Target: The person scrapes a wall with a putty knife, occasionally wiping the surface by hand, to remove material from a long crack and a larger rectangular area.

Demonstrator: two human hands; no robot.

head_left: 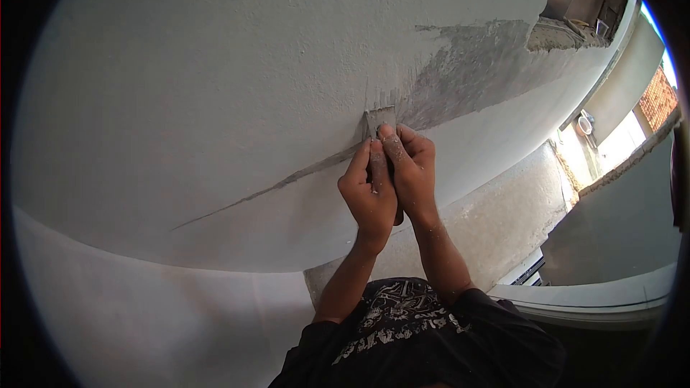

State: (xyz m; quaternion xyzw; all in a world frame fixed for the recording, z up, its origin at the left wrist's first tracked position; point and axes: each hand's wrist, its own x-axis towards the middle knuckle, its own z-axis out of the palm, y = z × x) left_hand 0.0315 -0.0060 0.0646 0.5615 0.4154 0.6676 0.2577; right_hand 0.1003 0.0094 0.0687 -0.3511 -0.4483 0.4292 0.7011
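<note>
Squarely between the two hands sits a small scraper (381, 116), its flat, flared blade just beyond the fingertips and touching the wall (187, 100). The left hand (368, 192) and the right hand (415, 172) are closed narrowly around it, thumbs side by side near the blade; the handle's dark, rounded end shows below them. Pale dust speckles the fingers. Around the blade, the off-white, slightly bumpy coating gives way to bare grey: a broad, rough-edged patch (478, 65) to the right, and a thin, tapering streak (287, 178) to the left. Far right, a ragged-edged opening (581, 3) breaks the wall.
</note>
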